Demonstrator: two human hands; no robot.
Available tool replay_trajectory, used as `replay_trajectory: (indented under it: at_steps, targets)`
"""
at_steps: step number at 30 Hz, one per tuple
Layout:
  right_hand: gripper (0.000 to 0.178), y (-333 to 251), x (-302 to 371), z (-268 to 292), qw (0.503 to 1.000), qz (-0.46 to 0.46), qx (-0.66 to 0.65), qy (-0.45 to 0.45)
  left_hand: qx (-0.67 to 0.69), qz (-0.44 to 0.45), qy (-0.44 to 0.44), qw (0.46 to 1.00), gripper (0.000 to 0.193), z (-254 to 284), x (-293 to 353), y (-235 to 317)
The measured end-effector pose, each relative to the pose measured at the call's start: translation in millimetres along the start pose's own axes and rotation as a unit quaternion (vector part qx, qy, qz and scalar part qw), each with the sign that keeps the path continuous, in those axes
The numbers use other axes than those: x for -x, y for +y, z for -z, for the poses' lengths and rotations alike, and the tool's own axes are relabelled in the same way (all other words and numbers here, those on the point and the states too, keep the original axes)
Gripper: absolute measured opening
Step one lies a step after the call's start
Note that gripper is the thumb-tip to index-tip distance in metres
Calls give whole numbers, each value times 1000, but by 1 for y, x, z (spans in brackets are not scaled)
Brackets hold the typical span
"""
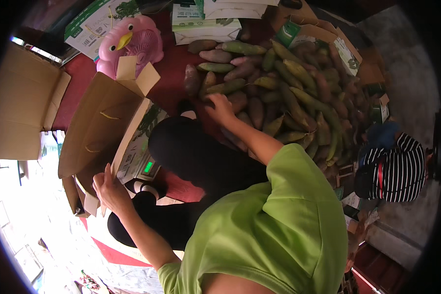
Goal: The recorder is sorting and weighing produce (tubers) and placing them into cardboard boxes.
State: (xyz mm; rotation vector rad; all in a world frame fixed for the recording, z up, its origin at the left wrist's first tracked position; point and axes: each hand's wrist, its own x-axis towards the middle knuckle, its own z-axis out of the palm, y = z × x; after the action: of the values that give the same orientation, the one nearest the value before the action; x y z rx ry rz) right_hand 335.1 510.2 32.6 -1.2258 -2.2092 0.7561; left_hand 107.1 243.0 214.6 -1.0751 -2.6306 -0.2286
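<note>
My left hand [111,191] is at the near end of an open cardboard box [100,105], its bent fingers on the box edge. The box leans on its side, with its flaps spread. My right hand [221,109] reaches to the left edge of a heap of long green and purplish root vegetables [299,93]. Its fingers are slightly bent and apart, with nothing visible in them. Whether they touch the vegetable [237,101] beside them, I cannot tell. A scale with a lit green display [148,166] sits against the box, partly covered by it.
A pink bird-shaped fan [131,44] stands beyond the box. White and green cartons [206,30] line the far side. Another large cardboard box [22,100] is at far left. A person in a striped top [394,169] is at right, beyond the heap. My black-clad legs [201,152] lie between both hands.
</note>
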Motion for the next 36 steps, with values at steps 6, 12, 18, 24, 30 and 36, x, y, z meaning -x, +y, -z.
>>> replay_trajectory:
  at_steps: [6, 12, 18, 24, 30, 36]
  targets:
    - [34, 83, 40, 63, 962, -187, 179, -88, -11, 19, -29, 999, 36, -3, 2, -3]
    - [46, 158, 58, 152, 874, -304, 378, 41, -17, 17, -23, 999, 37, -2, 3, -5]
    - [61, 171, 79, 199, 789, -489, 372, -28, -22, 25, -22, 999, 37, -6, 5, -4]
    - [63, 176, 76, 195, 804, -481, 348, -27, -31, 22, -21, 999, 31, 1, 3, 6]
    - [66, 207, 72, 181, 819, -507, 268, 3, -34, 50, -36, 998, 27, 3, 6, 2]
    - [53, 329, 108, 171, 884, -458, 14, 91, -4, 23, -31, 999, 27, -4, -6, 7]
